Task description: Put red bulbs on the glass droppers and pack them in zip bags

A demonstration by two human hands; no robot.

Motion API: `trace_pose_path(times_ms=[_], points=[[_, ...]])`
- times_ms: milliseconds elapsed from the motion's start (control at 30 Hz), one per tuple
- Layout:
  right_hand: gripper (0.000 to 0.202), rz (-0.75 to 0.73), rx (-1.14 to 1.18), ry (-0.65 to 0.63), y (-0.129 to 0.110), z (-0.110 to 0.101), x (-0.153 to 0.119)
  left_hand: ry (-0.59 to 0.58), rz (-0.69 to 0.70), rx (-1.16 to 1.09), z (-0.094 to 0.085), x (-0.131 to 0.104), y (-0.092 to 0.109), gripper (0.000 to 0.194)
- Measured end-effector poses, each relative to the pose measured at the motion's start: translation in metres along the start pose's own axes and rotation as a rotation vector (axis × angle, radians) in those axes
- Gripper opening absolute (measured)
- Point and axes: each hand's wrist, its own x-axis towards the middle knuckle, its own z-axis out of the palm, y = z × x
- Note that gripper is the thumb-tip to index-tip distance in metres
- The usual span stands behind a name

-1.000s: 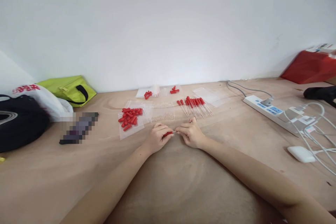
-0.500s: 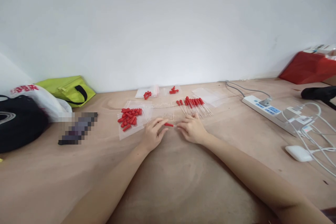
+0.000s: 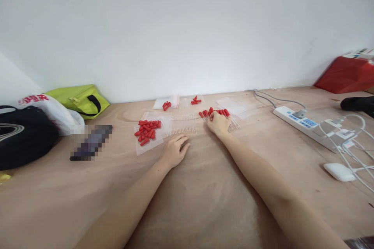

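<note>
Left hand (image 3: pixel 173 152): at the surface (image 3: pixel 198 190), fingers (image 3: pixel 181 139) loosely parted, thumb apart. Right hand (image 3: pixel 219 125): over the red-headed sticks (image 3: pixel 227 113), which lie in a bunch on the right, farther than the left hand; fingertips hidden, grip cannot be told. Loose red pieces (image 3: pixel 148 127) heaped on a clear bag (image 3: pixel 140 148), left. Pale pins (image 3: pixel 184 129) rowed just beyond the left hand.

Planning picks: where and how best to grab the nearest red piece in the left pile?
Probably across its middle, from above on the near side: the red piece is elongated and lies slanted on the clear plastic, with other red pieces beyond it and none in front. The open left grip is closest.
</note>
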Motion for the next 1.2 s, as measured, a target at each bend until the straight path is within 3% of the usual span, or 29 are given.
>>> trace_pose_path(times_ms=[200, 433, 533, 633, 700, 800, 867, 967, 1100, 1200], points=[[0.02, -0.088, -0.022, 0.053, 0.001, 0.002, -0.006, -0.011, 0.02, -0.015, 0.0, 0.002, 0.0, 0.023], [0.025, -0.232, -0.006, -0.02, -0.032, 0.008, -0.029, -0.005, -0.035, 0.091, -0.003, 0.002, 0.001, 0.024], [0.027, -0.228, -0.039, -0.091, -0.041, 0.012, -0.033, 0.103, -0.174, 0.262, -0.015, 0.006, -0.007, 0.024], [0.028, -0.202, -0.062, -0.149, -0.039, 0.011, -0.033, 0.217, -0.405, 0.415, -0.038, 0.013, -0.027, 0.028], [0.028, -0.188, -0.072, -0.165, -0.036, 0.009, -0.032, 0.211, -0.557, 0.471, -0.054, 0.018, -0.047, 0.036], [0.028, -0.185, -0.094, -0.178, -0.032, 0.006, -0.032, 0.104, -0.712, 0.45, -0.069, 0.023, -0.079, 0.055], [0.027, -0.201, -0.103, -0.189, -0.029, 0.004, -0.033, 0.013, -0.694, 0.374, -0.07, 0.024, -0.094, 0.056], [0.027, -0.227, -0.088, -0.199, -0.025, 0.002, -0.034, -0.034, -0.633, 0.303, -0.063, 0.024, -0.102, 0.051], [0.026, -0.236, -0.065, -0.203, -0.018, -0.001, -0.037, -0.031, -0.496, 0.266, -0.048, 0.027, -0.092, 0.044], [0.025, -0.239, -0.053, -0.21, -0.012, -0.005, -0.038, -0.021, -0.474, 0.247, -0.038, 0.033, -0.079, 0.042]])
